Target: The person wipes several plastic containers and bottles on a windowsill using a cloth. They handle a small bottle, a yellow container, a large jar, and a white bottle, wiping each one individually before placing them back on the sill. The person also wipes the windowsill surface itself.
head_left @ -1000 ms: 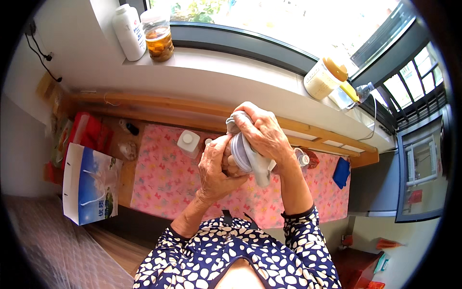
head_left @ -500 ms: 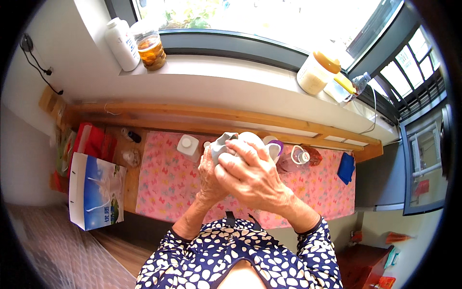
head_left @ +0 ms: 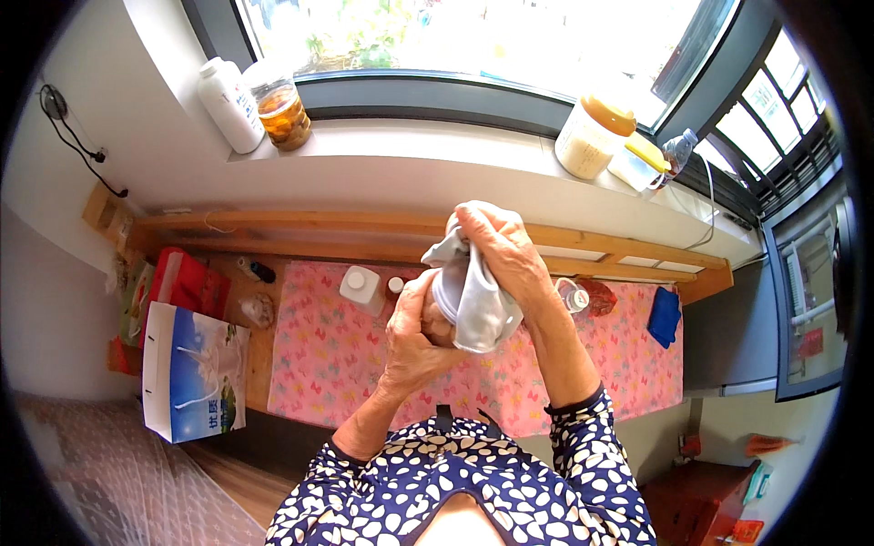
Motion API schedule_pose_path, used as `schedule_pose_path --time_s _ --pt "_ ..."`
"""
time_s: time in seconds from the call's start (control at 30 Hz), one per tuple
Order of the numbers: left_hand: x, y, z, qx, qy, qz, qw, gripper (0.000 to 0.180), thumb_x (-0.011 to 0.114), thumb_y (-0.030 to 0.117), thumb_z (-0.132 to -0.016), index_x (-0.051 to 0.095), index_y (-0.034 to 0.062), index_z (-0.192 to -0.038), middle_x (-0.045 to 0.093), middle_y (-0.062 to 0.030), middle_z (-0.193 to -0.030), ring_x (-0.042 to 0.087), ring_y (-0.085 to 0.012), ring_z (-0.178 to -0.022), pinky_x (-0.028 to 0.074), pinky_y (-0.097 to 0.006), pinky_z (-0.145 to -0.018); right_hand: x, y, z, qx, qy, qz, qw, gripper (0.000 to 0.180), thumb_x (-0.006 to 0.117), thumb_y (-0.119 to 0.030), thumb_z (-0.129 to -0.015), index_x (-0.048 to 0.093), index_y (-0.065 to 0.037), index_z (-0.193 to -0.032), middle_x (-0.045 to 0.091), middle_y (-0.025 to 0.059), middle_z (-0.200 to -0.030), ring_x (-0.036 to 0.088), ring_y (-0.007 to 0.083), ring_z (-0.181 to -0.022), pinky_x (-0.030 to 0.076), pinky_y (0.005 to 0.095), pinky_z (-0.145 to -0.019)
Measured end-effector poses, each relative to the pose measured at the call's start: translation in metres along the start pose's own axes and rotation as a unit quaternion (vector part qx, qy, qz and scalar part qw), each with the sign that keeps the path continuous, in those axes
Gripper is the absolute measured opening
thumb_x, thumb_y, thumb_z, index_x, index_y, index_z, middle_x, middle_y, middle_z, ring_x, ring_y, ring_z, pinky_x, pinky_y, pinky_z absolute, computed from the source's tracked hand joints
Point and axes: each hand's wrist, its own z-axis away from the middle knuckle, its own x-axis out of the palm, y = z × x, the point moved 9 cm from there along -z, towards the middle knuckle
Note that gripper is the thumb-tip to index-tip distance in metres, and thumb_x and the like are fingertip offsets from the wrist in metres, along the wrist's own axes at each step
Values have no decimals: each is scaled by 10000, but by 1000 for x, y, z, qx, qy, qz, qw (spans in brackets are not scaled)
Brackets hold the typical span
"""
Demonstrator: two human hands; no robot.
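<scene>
In front of my chest, my left hand [head_left: 414, 338] is wrapped round a jar [head_left: 435, 320] with brownish contents and a pale rim or lid. The jar is tilted, and part of it lies behind my fingers and the cloth. My right hand [head_left: 503, 246] pinches the upper part of a light grey cloth [head_left: 484, 309], which hangs down over the jar's right side. Below them, on the pink patterned tablecloth [head_left: 346, 364], stand a square white bottle [head_left: 362, 288] and a small white-capped bottle [head_left: 395, 286]. Right of my right wrist is a clear bottle with a white cap [head_left: 575, 298].
A red packet [head_left: 599, 298] and a folded blue cloth [head_left: 664, 317] lie at the right. Gift bags, one blue and white [head_left: 193, 373], one red [head_left: 182, 284], stand left. The windowsill holds a white bottle [head_left: 232, 105], a jar of amber liquid [head_left: 284, 116] and an orange-lidded jar [head_left: 594, 136].
My right hand has moved up and away from my left, lifting the grey cloth. More of the jar and its pale rim now shows. The view has shifted slightly.
</scene>
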Motion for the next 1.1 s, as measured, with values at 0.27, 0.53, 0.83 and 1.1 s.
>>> schedule_pose_path --time_s 0.27,0.53,0.83,1.1 --pt "0 -20 -5 -101 0 209 973 731 792 228 -737 406 58 -1335 540 -89 -1264 551 -179 -1119 452 -345 -974 8 -17 65 -155 200 -54 966 418 549 -252 -928 415 -6 -1238 538 137 -1137 523 187 -1017 427 324 -889" --pt "4 -14 -7 -49 -5 331 942 668 580 413 -895 303 56 -1387 472 -118 -1332 481 -227 -1217 422 -406 -1025 35 -29 109 -325 198 178 908 489 568 -131 -880 366 7 -1303 379 250 -1342 395 398 -1230 307 496 -1034" --pt "5 29 -6 -4 -29 100 995 911 820 15 -584 251 112 -1290 521 -101 -1220 530 -186 -1129 469 -352 -926 -5 -23 60 -223 158 167 947 299 491 -169 -942 528 33 -1159 594 141 -1092 560 197 -1017 451 339 -902" --pt "-11 -37 -9 -66 60 359 929 790 698 -40 -748 305 148 -1407 523 -87 -1254 541 -191 -1113 490 -354 -928 12 -23 50 -191 158 -2 969 345 457 -151 -968 447 -14 -1284 533 158 -1186 515 218 -1112 384 316 -964"
